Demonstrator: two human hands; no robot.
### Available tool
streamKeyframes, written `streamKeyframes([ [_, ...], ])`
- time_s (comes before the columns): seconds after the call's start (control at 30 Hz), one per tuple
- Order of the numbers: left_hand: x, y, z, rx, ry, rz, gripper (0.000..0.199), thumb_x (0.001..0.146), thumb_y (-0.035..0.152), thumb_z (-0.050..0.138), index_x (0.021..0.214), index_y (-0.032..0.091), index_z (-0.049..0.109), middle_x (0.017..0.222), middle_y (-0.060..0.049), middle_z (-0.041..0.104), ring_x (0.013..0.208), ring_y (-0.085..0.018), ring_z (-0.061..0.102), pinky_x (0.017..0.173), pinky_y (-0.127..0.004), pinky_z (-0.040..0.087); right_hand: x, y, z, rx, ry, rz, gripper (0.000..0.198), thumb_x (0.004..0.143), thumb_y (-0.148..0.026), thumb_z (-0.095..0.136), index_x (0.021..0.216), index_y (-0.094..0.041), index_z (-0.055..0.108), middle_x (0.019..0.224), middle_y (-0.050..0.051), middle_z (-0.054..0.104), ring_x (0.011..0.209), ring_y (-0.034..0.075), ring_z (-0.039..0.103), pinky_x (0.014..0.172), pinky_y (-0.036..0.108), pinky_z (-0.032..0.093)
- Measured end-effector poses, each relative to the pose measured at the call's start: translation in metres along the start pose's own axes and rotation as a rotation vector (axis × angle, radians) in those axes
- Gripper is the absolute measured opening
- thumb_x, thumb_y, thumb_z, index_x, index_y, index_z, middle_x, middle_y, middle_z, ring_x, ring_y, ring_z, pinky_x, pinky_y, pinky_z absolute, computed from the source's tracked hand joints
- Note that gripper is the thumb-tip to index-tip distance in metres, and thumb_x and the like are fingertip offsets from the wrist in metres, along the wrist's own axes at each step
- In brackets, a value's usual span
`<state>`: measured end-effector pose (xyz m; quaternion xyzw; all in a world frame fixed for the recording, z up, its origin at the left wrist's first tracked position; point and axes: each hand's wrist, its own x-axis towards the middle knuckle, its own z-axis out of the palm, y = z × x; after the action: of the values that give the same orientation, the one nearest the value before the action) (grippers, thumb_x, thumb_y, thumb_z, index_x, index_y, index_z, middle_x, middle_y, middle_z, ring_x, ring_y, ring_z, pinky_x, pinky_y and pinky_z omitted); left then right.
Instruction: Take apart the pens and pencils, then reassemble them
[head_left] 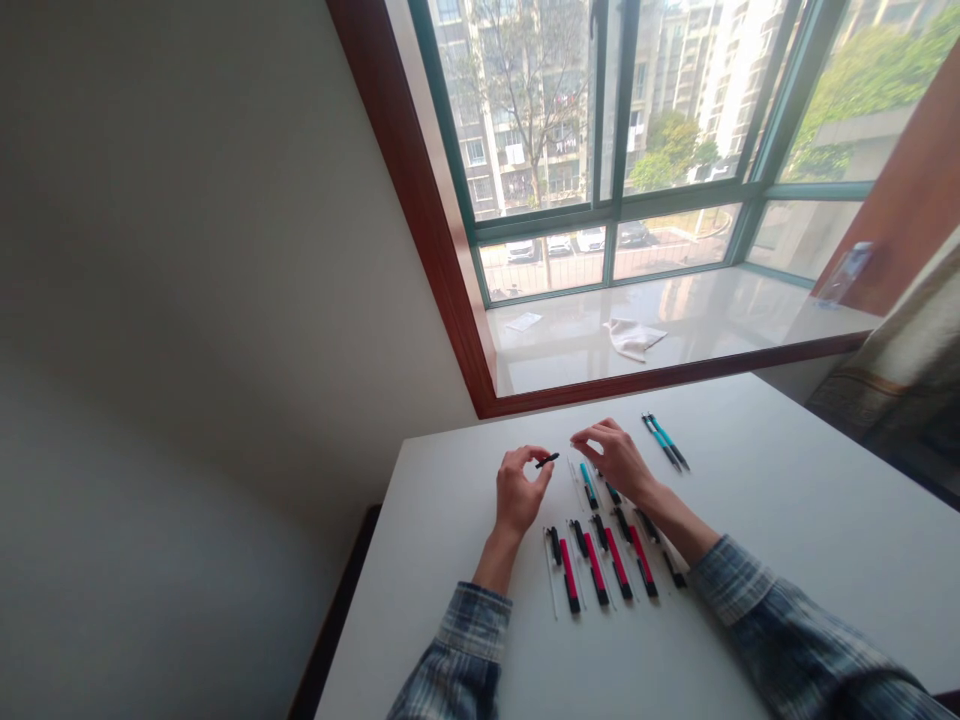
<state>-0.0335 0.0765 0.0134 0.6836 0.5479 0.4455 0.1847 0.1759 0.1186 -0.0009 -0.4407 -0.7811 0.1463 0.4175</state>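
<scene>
Between thumb and fingers, my left hand [517, 492] pinches a small black pen part [547, 460] above the white table. My right hand [616, 462] is at nearly the same height to its right, thumb and fingertips pressed together; whatever they hold is too small to make out. Below the hands lies a row of pink pen barrels [569, 576] with black grips, with black pen tops [553, 545] and thin white refills [550, 572] beside them. A turquoise barrel [587, 484] lies just beneath my right hand, whose forearm partly hides more dark pen pieces.
Two whole turquoise pens [664, 441] lie at the back right of the white table [450, 480]. Behind the table, a windowsill [570, 350] holds a crumpled white cloth [634, 338] and a flat paper [524, 321]. A wall [225, 300] rises on the left.
</scene>
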Motion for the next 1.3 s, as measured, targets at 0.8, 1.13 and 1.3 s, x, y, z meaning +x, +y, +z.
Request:
streamKeyframes([
  [0.8, 0.0011, -0.0026, 0.0004, -0.048, 0.003, -0.005, 0.009, 0.086, 0.025, 0.073, 0.094, 0.027, 0.076, 0.097, -0.003, 0.077, 0.098, -0.024, 0.068, 0.092, -0.043, 0.053, -0.0051, -0.0069, 0.0051, 0.427, -0.055, 0.194, 0.024, 0.091, -0.046, 0.068, 0.099, -0.027, 0.081, 0.098, 0.004, 0.081, 0.088, 0.023, 0.074, 0.08, 0.035, 0.056],
  [1.13, 0.0006, -0.0023, -0.0001, -0.058, -0.012, -0.002, 0.008, 0.086, 0.027, 0.073, 0.093, 0.026, 0.076, 0.097, -0.004, 0.076, 0.099, -0.025, 0.068, 0.091, -0.044, 0.054, -0.0051, -0.008, 0.005, 0.435, -0.056, 0.187, 0.023, 0.091, -0.045, 0.067, 0.099, -0.028, 0.08, 0.1, 0.003, 0.081, 0.091, 0.023, 0.074, 0.081, 0.035, 0.056],
  [1.3, 0.0008, -0.0017, -0.0007, -0.063, -0.021, 0.001, 0.009, 0.086, 0.026, 0.073, 0.094, 0.026, 0.076, 0.097, -0.004, 0.076, 0.099, -0.024, 0.067, 0.092, -0.043, 0.053, -0.0049, -0.0082, 0.0046, 0.445, -0.076, 0.187, 0.021, 0.092, -0.044, 0.068, 0.099, -0.028, 0.08, 0.099, 0.002, 0.08, 0.091, 0.023, 0.073, 0.081, 0.034, 0.055],
])
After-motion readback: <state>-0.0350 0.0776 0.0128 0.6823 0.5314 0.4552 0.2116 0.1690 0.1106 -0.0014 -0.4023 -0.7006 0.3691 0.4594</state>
